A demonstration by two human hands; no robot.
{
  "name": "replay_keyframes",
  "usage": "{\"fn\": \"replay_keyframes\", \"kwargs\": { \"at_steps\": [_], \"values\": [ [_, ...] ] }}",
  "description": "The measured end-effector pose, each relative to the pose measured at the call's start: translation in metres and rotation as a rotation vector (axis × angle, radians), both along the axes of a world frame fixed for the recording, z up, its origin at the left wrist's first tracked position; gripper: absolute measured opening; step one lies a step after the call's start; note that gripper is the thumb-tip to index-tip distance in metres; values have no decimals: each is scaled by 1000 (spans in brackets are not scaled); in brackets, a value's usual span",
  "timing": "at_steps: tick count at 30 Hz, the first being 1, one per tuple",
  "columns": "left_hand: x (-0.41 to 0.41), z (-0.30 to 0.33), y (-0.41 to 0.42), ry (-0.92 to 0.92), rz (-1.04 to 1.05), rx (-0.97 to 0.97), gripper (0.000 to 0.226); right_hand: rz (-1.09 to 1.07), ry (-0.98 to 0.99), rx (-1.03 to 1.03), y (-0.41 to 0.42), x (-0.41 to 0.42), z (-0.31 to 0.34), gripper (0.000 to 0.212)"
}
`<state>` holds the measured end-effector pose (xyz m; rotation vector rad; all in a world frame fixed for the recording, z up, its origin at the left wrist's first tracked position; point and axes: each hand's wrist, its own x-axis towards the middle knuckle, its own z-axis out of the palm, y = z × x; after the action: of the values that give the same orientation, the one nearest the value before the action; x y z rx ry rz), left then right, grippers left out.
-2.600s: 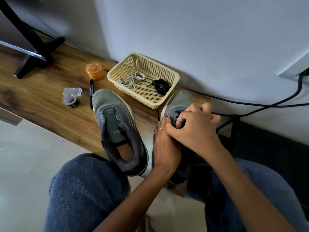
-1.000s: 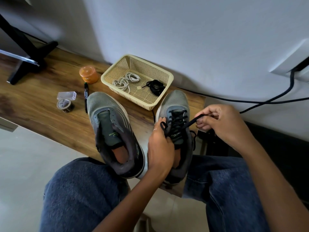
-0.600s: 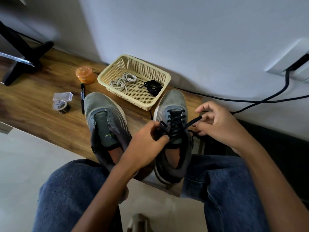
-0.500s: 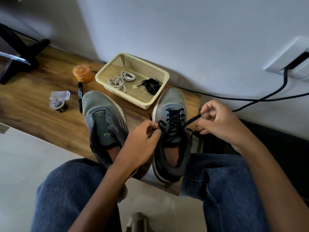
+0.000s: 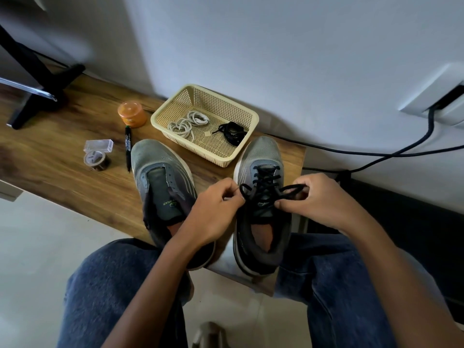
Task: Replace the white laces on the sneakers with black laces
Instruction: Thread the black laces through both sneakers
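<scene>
Tying off the black lace [image 5: 266,189] on the right sneaker [image 5: 262,204] looks like the step in hand: the eyelets on that shoe are threaded, and both loose ends are held up over the tongue. The left hand [image 5: 216,214] pinches one end between thumb and forefinger, its grip clamped on a small loop just left of the lacing. The right hand [image 5: 324,202] pinches the other end, with a loop rising over its fingers. Both wrists reach in from the knees and the two hands sit level, either side of the shoe.

Next, I judge, the loops must cross and one be tucked under, then both drawn snug without slackening the rows below.

Half the job remains: the left sneaker [image 5: 163,187] stands on the table [image 5: 50,156] with bare eyelets. A second black lace [image 5: 232,133] lies bundled in the basket [image 5: 223,159] beyond the shoes, well apart from the coiled white laces [image 5: 187,123] in the same basket.
</scene>
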<state>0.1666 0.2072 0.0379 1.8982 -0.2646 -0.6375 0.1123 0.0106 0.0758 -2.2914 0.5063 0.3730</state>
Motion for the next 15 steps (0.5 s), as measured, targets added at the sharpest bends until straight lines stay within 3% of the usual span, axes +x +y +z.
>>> {"fn": "replay_keyframes", "kwargs": {
  "at_steps": [4, 7, 12, 15],
  "values": [
    [3, -1, 0, 56, 32, -44, 24, -18, -3, 34, -2, 0, 0, 33],
    [5, -1, -2, 77, 56, -54, 17, -33, -14, 89, -5, -1, -1, 32],
    [2, -2, 0, -3, 28, -49, 9, -117, -49, 310, -15, -3, 4, 16],
    [1, -7, 1, 23, -91, 19, 32, -138, -14, 459, -17, -5, 7, 10]
  ]
}}
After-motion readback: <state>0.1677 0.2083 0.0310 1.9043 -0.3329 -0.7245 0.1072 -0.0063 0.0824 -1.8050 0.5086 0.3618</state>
